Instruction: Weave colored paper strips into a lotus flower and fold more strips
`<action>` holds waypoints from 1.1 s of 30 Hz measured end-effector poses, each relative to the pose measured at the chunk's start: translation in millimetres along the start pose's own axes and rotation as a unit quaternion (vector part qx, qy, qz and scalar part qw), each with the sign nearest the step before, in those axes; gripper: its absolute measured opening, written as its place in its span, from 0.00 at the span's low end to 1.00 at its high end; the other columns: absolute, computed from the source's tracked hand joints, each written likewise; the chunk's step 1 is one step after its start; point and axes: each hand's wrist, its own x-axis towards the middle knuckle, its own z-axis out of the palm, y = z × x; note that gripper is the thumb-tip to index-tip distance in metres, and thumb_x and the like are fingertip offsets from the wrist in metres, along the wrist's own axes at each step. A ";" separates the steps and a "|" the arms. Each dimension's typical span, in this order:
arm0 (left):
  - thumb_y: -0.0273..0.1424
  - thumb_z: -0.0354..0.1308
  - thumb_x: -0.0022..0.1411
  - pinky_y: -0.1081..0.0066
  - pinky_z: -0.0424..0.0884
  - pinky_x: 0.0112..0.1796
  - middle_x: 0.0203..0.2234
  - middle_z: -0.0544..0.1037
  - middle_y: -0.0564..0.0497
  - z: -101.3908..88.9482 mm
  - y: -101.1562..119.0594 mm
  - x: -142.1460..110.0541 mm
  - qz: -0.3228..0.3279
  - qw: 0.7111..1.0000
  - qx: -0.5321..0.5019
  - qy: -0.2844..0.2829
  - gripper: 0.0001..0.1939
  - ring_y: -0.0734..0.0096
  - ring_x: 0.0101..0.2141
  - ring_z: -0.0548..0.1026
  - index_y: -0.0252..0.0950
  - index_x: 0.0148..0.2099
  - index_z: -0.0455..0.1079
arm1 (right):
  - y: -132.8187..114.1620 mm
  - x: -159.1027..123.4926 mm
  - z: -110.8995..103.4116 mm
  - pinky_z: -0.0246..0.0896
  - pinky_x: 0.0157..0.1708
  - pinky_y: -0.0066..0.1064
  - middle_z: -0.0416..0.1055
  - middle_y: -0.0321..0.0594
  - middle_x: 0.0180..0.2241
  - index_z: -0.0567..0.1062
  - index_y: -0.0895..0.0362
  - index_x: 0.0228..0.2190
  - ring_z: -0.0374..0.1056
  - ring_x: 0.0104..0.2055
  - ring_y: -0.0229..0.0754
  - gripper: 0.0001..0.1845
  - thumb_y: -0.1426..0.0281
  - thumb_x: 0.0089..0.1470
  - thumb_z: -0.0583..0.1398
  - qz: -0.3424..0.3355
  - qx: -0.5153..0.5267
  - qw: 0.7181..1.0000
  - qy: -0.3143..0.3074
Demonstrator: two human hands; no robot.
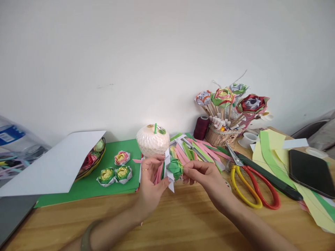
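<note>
Small green paper flower (176, 168), tipped on its side, held up over the counter (167, 223) between two hands. Folded white paper (168, 170) against the flower's left side. Left hand (154, 174): thumb and fingers curved partly open, with the white paper gripped at the edge. Right hand (202, 174): fingers nearly closed, pinching the flower's right end. Underside of both grips hidden from view.

Possible trouble, judging by such a hold: green petals creased or crushed from too hard a pinch; white paper slipping crooked or springing loose from too light a grip on the left; a fold torn open from pulling in opposite directions.

Just behind, a loose heap of coloured paper strips (193, 150), easily snagged or scattered by a low movement. Behind the left hand, a round white ornament (152, 141), at risk of a knock. To the right, scissors (255, 190) with yellow and red handles, liable to be bumped by a sideways sweep. Farther left, three paper flowers (123, 174) on a green sheet (78, 191), easily flattened by careless leaning.
</note>
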 end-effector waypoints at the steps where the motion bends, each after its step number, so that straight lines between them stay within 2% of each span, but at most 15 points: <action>1: 0.24 0.61 0.50 0.64 0.65 0.47 0.41 0.65 0.50 0.6 -0.2 -0.1 0.011 1.000 -0.001 0.012 0.17 0.68 0.46 0.67 0.41 0.40 0.59 | 0.0 0.1 0.2 0.56 0.23 0.25 0.67 0.33 0.17 0.72 0.58 0.17 0.61 0.21 0.33 0.11 0.66 0.46 0.59 0.001 0.001 1.000 0.002; 3: 0.22 0.61 0.49 0.65 0.66 0.46 0.42 0.64 0.52 0.7 -0.4 -0.6 0.032 0.999 0.000 0.021 0.17 0.69 0.45 0.67 0.41 0.38 0.59 | 0.1 0.2 0.8 0.56 0.23 0.25 0.67 0.33 0.17 0.72 0.58 0.18 0.61 0.21 0.33 0.12 0.65 0.46 0.59 0.003 -0.002 1.000 0.007; 5: 0.22 0.61 0.50 0.65 0.66 0.45 0.45 0.62 0.52 -1.2 -0.3 -1.0 0.038 0.999 0.010 0.004 0.17 0.69 0.46 0.67 0.43 0.40 0.62 | 0.1 0.0 1.5 0.57 0.24 0.25 0.67 0.33 0.17 0.72 0.59 0.18 0.61 0.21 0.33 0.12 0.65 0.46 0.59 0.005 -0.010 1.000 0.007; 9: 0.24 0.60 0.52 0.61 0.62 0.49 0.51 0.61 0.47 -7.7 0.8 -0.6 0.024 0.993 0.090 -0.077 0.16 0.59 0.53 0.61 0.43 0.44 0.69 | -0.3 -1.1 2.8 0.58 0.26 0.26 0.67 0.33 0.17 0.72 0.59 0.18 0.62 0.22 0.34 0.11 0.66 0.47 0.58 -0.003 -0.038 0.999 -0.004; 12: 0.25 0.59 0.53 0.59 0.59 0.52 0.53 0.61 0.46 -9.6 1.8 -1.2 0.005 0.986 0.110 -0.126 0.18 0.57 0.56 0.57 0.44 0.47 0.68 | 0.3 -2.1 2.7 0.59 0.26 0.26 0.67 0.33 0.18 0.71 0.58 0.19 0.63 0.23 0.34 0.11 0.67 0.47 0.58 -0.012 -0.041 0.999 -0.010; 16: 0.25 0.60 0.52 0.62 0.62 0.50 0.53 0.63 0.46 -6.8 -0.4 -4.7 -0.027 0.994 0.068 -0.082 0.19 0.59 0.54 0.62 0.43 0.47 0.66 | 1.8 -2.6 2.5 0.59 0.27 0.26 0.67 0.33 0.19 0.72 0.59 0.20 0.63 0.24 0.34 0.10 0.66 0.48 0.58 -0.027 -0.037 0.999 -0.005; 19: 0.24 0.61 0.51 0.62 0.65 0.47 0.49 0.64 0.46 -6.1 -3.6 -6.3 -0.011 0.997 0.056 -0.053 0.15 0.61 0.50 0.65 0.41 0.42 0.66 | 2.2 -2.8 3.1 0.59 0.26 0.26 0.67 0.34 0.20 0.72 0.59 0.21 0.63 0.25 0.35 0.10 0.67 0.48 0.58 -0.042 -0.067 0.997 0.006; 22: 0.22 0.60 0.51 0.61 0.64 0.47 0.45 0.66 0.47 -8.0 -4.7 -5.7 0.040 0.993 0.093 -0.063 0.12 0.61 0.48 0.66 0.40 0.38 0.69 | 2.0 -3.5 3.4 0.58 0.24 0.25 0.67 0.33 0.20 0.72 0.59 0.21 0.62 0.24 0.34 0.09 0.68 0.48 0.57 -0.054 -0.112 0.992 0.015; 26: 0.19 0.57 0.52 0.63 0.67 0.43 0.45 0.65 0.48 -9.1 -2.2 -5.2 0.095 0.985 0.110 -0.093 0.16 0.63 0.46 0.67 0.44 0.40 0.70 | 4.4 -4.5 2.8 0.56 0.22 0.24 0.67 0.34 0.20 0.72 0.58 0.22 0.62 0.23 0.34 0.08 0.71 0.49 0.55 -0.092 -0.197 0.976 0.024; 31: 0.18 0.54 0.55 0.64 0.68 0.43 0.44 0.65 0.49 -5.8 1.0 -6.1 0.110 0.986 0.090 -0.089 0.17 0.64 0.44 0.69 0.47 0.39 0.72 | 8.8 -6.8 4.0 0.55 0.21 0.24 0.67 0.33 0.20 0.71 0.57 0.24 0.60 0.21 0.34 0.08 0.76 0.47 0.53 -0.193 -0.299 0.932 0.062; 33: 0.18 0.54 0.55 0.64 0.69 0.42 0.44 0.65 0.48 -4.9 1.7 -5.8 0.116 0.986 0.086 -0.085 0.17 0.64 0.44 0.69 0.46 0.39 0.73 | 7.4 -7.4 4.1 0.56 0.22 0.24 0.66 0.33 0.20 0.71 0.57 0.23 0.61 0.21 0.34 0.07 0.76 0.47 0.53 -0.198 -0.287 0.935 0.062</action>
